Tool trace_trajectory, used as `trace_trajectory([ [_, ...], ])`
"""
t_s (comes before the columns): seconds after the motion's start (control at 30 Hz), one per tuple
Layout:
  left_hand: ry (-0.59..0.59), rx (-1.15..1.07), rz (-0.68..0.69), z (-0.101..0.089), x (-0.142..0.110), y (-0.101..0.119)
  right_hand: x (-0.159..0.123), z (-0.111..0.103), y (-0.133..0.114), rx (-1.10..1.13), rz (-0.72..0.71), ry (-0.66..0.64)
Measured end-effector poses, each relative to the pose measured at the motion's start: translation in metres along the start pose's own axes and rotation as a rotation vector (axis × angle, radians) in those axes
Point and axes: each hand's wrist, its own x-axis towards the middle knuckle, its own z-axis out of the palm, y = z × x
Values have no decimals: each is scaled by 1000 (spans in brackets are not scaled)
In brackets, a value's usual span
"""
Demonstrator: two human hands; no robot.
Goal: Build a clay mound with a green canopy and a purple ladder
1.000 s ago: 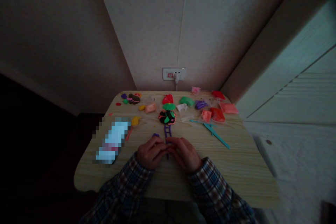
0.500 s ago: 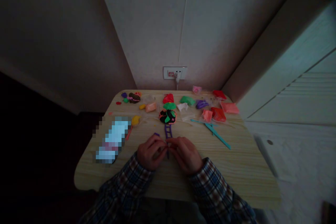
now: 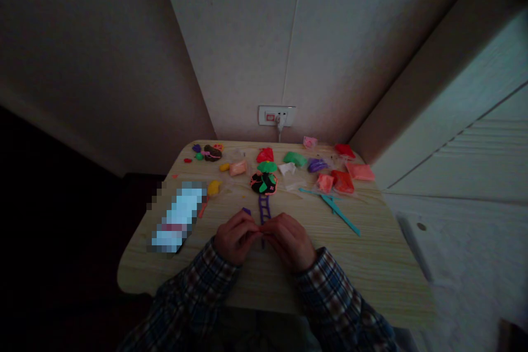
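My left hand (image 3: 235, 236) and my right hand (image 3: 291, 239) meet fingertip to fingertip over the lower part of a purple clay ladder (image 3: 264, 207). Both are closed in a pinch; whatever is between the fingertips is too small and dark to make out. The ladder's upper rungs show beyond my fingers, and a purple end pokes out below them. At the ladder's top lies a black clay piece (image 3: 270, 182) with green and pink-orange parts, and a green clay shape (image 3: 267, 166) sits above it. A small purple clay bit (image 3: 246, 211) lies beside my left hand.
Teal clay tools (image 3: 340, 214) lie to the right on the wooden table (image 3: 363, 280). A blurred-out phone (image 3: 179, 217) is at left, near yellow clay (image 3: 214, 187). Bagged clay, including red (image 3: 342, 181), green (image 3: 295, 159) and purple (image 3: 317, 165), lines the back.
My hands stay at the ladder with the fingertips drawn slightly closer together. The view has shifted a little; the things on the table have not visibly moved.
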Motion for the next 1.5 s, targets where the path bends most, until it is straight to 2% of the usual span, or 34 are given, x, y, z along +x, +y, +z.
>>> trace_trajectory([
  [0.13, 7, -12, 15, 1, 2, 0, -3, 3, 3, 1, 16, 13],
  [0.3, 72, 52, 42, 3, 3, -1, -7, 5, 9, -71, 90, 31],
  [0.47, 150, 104, -68, 7, -6, -8, -12, 4, 16, -52, 247, 52],
  [0.77, 161, 93, -177, 12, -17, -13, -15, 8, 30, -102, 458, 57],
  [1.0, 147, 135, -193, 9, -18, -9, -16, 11, 32, -142, 446, 24],
  [1.3, 123, 148, -197, 12, -17, -19, -14, 13, 36, -180, 483, -36],
  [1.5, 119, 146, -198, 10, -17, -17, -14, 10, 29, -187, 489, -59],
])
